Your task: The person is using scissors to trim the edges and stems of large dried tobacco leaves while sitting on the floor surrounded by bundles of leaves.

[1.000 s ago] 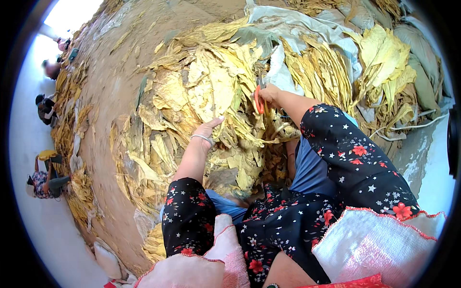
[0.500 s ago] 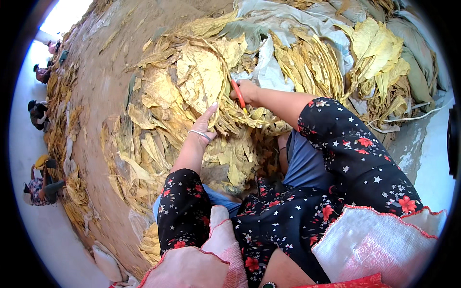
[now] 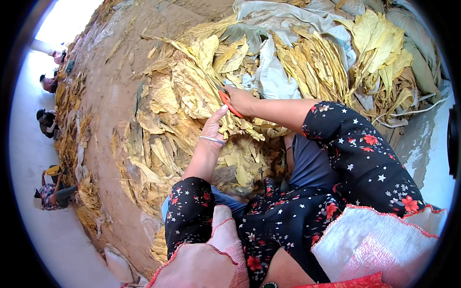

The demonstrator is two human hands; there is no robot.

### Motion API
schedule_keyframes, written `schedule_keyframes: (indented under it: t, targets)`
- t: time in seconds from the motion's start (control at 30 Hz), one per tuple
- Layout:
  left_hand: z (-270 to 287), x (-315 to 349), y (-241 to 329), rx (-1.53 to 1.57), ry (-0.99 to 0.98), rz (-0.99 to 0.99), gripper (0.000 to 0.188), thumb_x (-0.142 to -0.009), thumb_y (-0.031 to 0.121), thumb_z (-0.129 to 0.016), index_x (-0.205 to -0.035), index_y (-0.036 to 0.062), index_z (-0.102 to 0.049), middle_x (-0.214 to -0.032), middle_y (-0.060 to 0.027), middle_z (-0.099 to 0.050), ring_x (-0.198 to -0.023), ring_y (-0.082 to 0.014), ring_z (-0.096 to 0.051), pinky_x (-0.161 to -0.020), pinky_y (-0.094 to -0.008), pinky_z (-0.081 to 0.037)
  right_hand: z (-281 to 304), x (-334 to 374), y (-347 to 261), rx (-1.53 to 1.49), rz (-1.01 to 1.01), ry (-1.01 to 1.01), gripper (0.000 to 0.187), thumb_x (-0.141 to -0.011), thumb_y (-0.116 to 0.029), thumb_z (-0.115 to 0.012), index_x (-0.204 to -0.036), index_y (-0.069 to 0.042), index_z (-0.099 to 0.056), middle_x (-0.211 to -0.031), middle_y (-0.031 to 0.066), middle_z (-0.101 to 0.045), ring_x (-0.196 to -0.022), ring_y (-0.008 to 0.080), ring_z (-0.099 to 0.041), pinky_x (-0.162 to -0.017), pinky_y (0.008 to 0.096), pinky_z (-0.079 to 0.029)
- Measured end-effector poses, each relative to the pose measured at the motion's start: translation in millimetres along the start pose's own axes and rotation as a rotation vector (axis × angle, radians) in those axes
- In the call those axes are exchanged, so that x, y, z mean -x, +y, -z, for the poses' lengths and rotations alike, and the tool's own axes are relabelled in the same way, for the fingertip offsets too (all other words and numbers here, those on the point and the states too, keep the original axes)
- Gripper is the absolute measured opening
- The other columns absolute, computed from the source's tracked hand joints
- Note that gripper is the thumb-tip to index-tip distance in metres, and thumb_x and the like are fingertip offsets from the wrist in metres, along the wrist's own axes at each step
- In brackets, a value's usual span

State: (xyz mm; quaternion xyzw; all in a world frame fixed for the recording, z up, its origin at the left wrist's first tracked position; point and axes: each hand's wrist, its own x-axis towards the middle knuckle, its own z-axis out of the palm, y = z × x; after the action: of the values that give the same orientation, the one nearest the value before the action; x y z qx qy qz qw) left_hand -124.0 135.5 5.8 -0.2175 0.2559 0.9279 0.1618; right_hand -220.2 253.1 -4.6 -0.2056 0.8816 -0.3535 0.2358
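My right hand (image 3: pixel 241 102) is closed around a pair of red-handled shears (image 3: pixel 231 105), whose dark tip points up and left against the leaves. Just left of it, my left hand (image 3: pixel 214 126), with a pale bangle at the wrist, grips the lower end of a bundle of dried yellow tobacco leaves (image 3: pixel 192 86). Its thumb points up toward the shears; the other fingers are mostly hidden. The bundle fans out away from me over a heap of loose leaves (image 3: pixel 156 122). Whether the blades are on a stalk, I cannot tell.
Stacked yellow leaves (image 3: pixel 312 65) and a lighter leaf bunch (image 3: pixel 377 38) lie at the right, beside pale sheeting (image 3: pixel 276 79) and a white cord (image 3: pixel 413 114). Several people sit along the left wall, by a long row of leaves (image 3: pixel 72 115) on the brown floor (image 3: pixel 108 96).
The shears have tilted, their upper end now leaning left, and moved closer to my left hand. My left hand has shifted right and closed on the leaves' lower end. The view has turned slightly.
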Motion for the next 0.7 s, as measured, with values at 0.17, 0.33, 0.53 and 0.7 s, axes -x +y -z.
schedule_keyframes:
  t: [0.17,0.33,0.53,0.7]
  targets:
    - [-6.3,-2.2,3.8,-0.053,0.12,-0.011,0.036,-0.081,0.006,-0.061,-0.116,-0.0017,-0.053,-0.105,-0.0152,-0.064,-0.093,-0.0277,-0.064,-0.081,-0.0439,-0.055,15.1,-3.8,-0.1,0.088,0.132,-0.08,0.048,-0.081,-0.035,-0.062,-0.114,-0.004,-0.049,-0.095,0.0221,-0.063,-0.088,0.0389,-0.061,-0.076,0.0427,-0.047]
    - [-6.9,5.0,14.3,-0.099,0.104,0.031,0.034,-0.079,0.003,-0.06,-0.111,-0.0042,-0.055,-0.102,-0.0167,-0.064,-0.09,-0.0288,-0.065,-0.081,-0.0443,-0.055,29.5,-6.7,-15.8,0.16,0.092,-0.145,0.048,-0.073,-0.027,-0.069,-0.109,-0.002,-0.051,-0.086,0.0188,-0.064,-0.081,0.0332,-0.063,-0.072,0.0392,-0.047]
    - [17.0,7.8,23.0,-0.066,0.007,0.04,0.031,-0.08,0.005,-0.056,-0.108,-0.006,-0.055,-0.095,-0.0186,-0.065,-0.086,-0.0296,-0.066,-0.082,-0.0444,-0.055,46.7,-0.9,-11.8,-0.83,-0.158,-0.458,0.021,-0.068,-0.002,-0.068,-0.081,0.0,-0.052,-0.07,0.0126,-0.06,-0.057,0.0204,-0.062,-0.05,0.0311,-0.05]
    - [11.8,10.5,20.5,-0.095,0.006,0.042,0.032,-0.079,0.005,-0.056,-0.109,-0.0057,-0.053,-0.095,-0.018,-0.065,-0.087,-0.0294,-0.065,-0.079,-0.0432,-0.056,40.6,14.7,-24.3,-0.798,-0.119,-0.29,0.018,-0.065,0.0,-0.068,-0.075,-0.002,-0.053,-0.062,0.0092,-0.057,-0.048,0.0178,-0.053,-0.039,0.0312,-0.039]
